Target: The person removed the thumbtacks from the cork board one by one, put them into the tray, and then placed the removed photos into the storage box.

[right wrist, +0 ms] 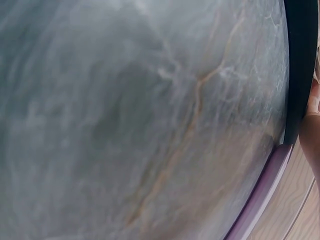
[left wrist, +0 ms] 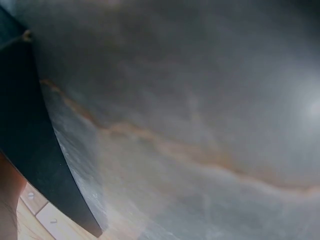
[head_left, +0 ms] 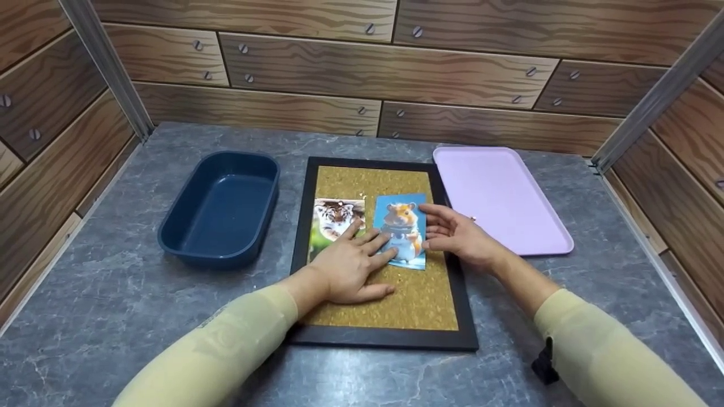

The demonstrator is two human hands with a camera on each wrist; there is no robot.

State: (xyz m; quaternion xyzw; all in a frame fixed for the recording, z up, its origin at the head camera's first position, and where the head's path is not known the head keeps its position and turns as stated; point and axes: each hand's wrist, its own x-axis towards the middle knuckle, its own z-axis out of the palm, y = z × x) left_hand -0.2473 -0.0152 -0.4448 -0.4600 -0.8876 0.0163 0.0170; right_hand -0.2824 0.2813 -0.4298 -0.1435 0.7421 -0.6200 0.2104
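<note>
A black-framed cork board [head_left: 418, 305] lies flat on the table, bearing two picture cards. The tiger card [head_left: 325, 237] is on its left half, partly covered by my left hand [head_left: 350, 268]. That hand lies palm down with fingers spread, fingertips on the hamster card [head_left: 416, 217]. Beside the right edge of the hamster card is my right hand [head_left: 461, 237], its index fingertip and thumb at the edge and its fingers slightly bent. Small pins [head_left: 340, 202] show near the tiger card's top. Each wrist view catches only a sliver of hand, beside the dark frame [left wrist: 40, 140].
A deep blue bin [head_left: 218, 257] stands left of the board. To the right lies a flat lilac tray [head_left: 486, 181], close against the frame; a tiny shiny object [head_left: 473, 218] shows at its left edge. Wood-patterned walls [head_left: 317, 68] enclose the grey marbled table [head_left: 113, 282].
</note>
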